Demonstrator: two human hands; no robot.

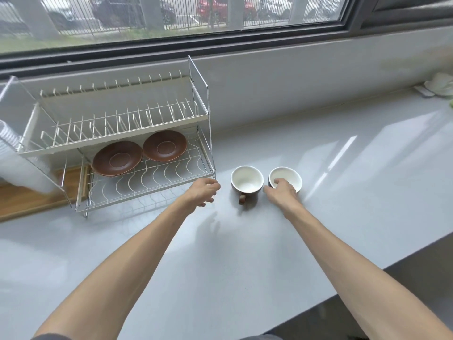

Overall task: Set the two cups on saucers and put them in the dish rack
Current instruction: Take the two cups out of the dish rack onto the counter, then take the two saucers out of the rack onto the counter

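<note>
My right hand [282, 192] rests on the near rim of the right-hand cup [286, 179], a small round ceramic cup, white inside and dark outside; my fingers curl over its rim, a fingertip inside the bowl, so I am gripping it. Just beside it, to the left and not touching, stands the second cup [247, 179] of the same make, upright, its brown handle pointing toward me. Both cups sit on the pale grey countertop [245, 241]. My left hand [204, 191] hangs above the counter between the second cup and the front right corner of the two-tier white wire dish rack [137, 153]; its fingers are loosely bent and hold nothing. On the lower tier of the rack lie two flat round brown saucers [117, 158] side by side, the right saucer [164, 146] a little farther back. A wooden board [36, 192] lies under the rack's left end.
</note>
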